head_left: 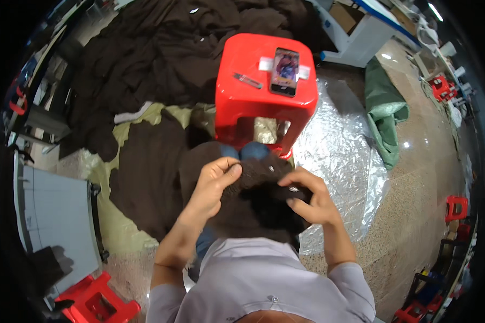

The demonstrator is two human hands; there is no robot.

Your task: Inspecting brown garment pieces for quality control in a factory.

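Dark brown cloth [253, 215] lies across my lap, its shape too bunched to tell what garment it is. My left hand [213, 185] pinches an edge of it between thumb and fingers. To the right, my right hand [317, 200] curls around a raised, darker fold, with thumb and forefinger on either side of it. A small pale, shiny patch [293, 189] shows between those fingers; I cannot make out what it is. Another small white mark [271, 168] sits on the cloth between both hands.
Ahead stands a red plastic stool [237, 54] with a phone [284, 72] and a small cutter [247, 81] on top. A large brown cloth heap [161, 48] spreads behind it. Clear plastic sheeting [334, 151] and a green sack [382, 107] lie right; a grey cabinet [59, 215] stands left.
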